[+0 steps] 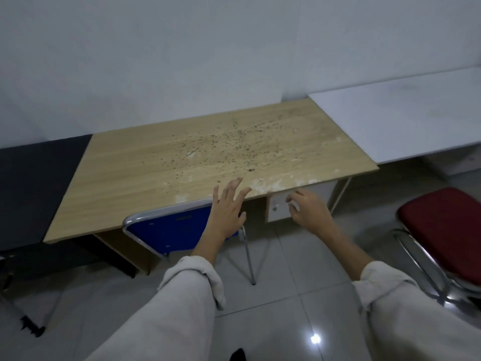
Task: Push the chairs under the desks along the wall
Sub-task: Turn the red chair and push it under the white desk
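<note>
Hiding its seat under the wooden desk, blue chair, red chair cropped

One chair sits under the middle desk, another chair right

From here I lose the blue chair: its seat and front legs sit hidden beneath the wooden desk, and my left hand covers the right end of its backrest. I can't tell whether that hand touches the chrome rail or hangs just above it. My right hand blocks part of the white drawer front; its fingers blur. The red chair runs off the right edge, its legs unseen. The black desk is cut off at left, the white desk at right.
</note>
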